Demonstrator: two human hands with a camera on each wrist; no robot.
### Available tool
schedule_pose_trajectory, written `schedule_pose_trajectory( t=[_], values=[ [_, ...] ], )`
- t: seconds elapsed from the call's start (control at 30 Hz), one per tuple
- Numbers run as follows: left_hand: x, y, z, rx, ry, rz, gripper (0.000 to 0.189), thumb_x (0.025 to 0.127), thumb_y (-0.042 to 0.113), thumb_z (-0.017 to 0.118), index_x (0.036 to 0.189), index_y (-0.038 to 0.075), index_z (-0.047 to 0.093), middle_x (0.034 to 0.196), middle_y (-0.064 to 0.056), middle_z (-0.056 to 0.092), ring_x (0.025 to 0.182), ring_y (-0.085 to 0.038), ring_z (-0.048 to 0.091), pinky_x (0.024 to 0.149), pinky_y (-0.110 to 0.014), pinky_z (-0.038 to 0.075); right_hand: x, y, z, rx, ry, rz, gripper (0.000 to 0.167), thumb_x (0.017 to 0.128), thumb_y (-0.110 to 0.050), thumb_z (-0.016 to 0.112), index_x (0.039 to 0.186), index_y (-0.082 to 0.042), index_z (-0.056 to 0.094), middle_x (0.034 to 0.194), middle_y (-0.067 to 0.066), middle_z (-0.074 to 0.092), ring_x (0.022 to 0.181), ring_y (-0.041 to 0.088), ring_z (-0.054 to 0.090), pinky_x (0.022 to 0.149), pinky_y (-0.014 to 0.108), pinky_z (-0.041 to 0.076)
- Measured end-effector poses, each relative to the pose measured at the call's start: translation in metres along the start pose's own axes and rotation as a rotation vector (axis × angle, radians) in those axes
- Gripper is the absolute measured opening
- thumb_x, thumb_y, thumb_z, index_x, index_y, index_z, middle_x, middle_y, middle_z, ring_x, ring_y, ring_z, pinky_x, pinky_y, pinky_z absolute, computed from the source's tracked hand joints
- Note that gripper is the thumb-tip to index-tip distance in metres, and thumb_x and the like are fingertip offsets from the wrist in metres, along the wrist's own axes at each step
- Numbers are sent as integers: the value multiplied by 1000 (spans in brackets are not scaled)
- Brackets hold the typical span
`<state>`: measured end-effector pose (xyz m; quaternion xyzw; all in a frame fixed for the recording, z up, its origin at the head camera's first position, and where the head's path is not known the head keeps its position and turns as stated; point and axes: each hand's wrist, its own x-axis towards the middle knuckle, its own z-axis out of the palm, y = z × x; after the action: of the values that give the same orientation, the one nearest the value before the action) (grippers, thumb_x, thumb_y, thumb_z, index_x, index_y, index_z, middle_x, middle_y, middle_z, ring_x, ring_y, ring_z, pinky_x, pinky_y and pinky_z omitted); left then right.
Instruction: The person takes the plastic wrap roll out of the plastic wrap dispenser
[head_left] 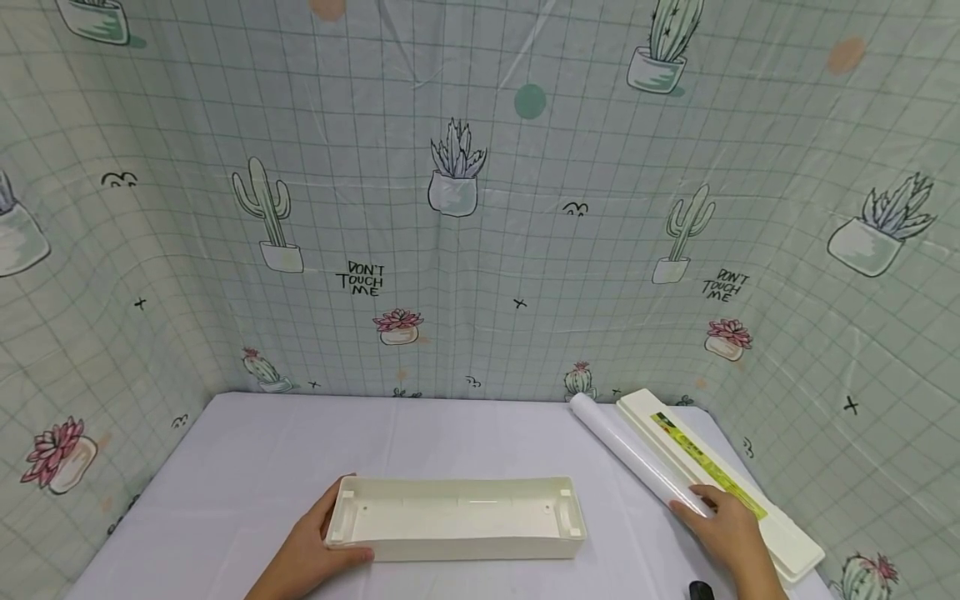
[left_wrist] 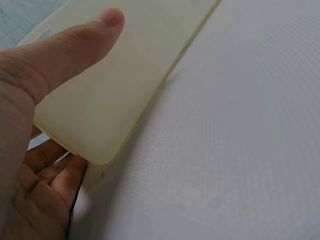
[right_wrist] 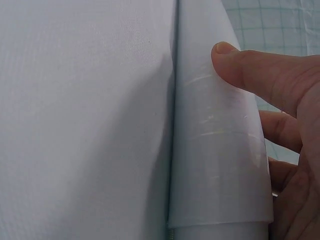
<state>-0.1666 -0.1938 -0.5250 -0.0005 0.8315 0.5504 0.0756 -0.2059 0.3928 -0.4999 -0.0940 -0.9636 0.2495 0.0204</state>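
Note:
A long, open-topped cream plastic box lies crosswise on the table, its hollow inside facing up. My left hand grips its left end, thumb on the near wall and fingers behind; in the left wrist view the thumb lies along the box wall. To the right, my right hand holds the near end of a shiny roll of cling film, which slants away across the table. The right wrist view shows the thumb on top of the roll and fingers round its far side.
Right of the roll lies a long cream lid with a yellow-green label, along the table's right side. A small black object shows at the bottom edge. A cactus-print curtain surrounds the white-covered table.

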Motion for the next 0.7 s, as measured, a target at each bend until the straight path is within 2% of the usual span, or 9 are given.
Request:
schedule_pose_trajectory(
  t=[0.3, 0.57, 0.7],
  values=[
    [-1, 1, -1, 11, 4, -5, 116, 74, 35, 93, 164, 14, 24, 161, -13, 42, 143, -31, 47, 100, -27, 47, 2, 2, -2, -15, -49, 40, 81, 91, -55, 73, 131, 14, 59, 126, 38, 62, 118, 53, 59, 92, 60, 51],
    [-1, 0, -1, 12, 5, 3, 114, 75, 34, 93, 164, 15, 25, 160, -13, 44, 142, -31, 48, 100, -28, 47, 2, 2, -2, -29, -62, 52, 82, 92, -56, 71, 133, 13, 58, 130, 37, 60, 123, 55, 55, 95, 62, 50],
    [-1, 1, -1, 15, 5, 0, 114, 75, 35, 93, 164, 15, 25, 160, -14, 44, 142, -32, 48, 101, -33, 47, 2, 3, -3, -32, -63, 50, 82, 92, -56, 71, 133, 14, 58, 130, 38, 60, 123, 56, 55, 94, 61, 50]
  ],
)
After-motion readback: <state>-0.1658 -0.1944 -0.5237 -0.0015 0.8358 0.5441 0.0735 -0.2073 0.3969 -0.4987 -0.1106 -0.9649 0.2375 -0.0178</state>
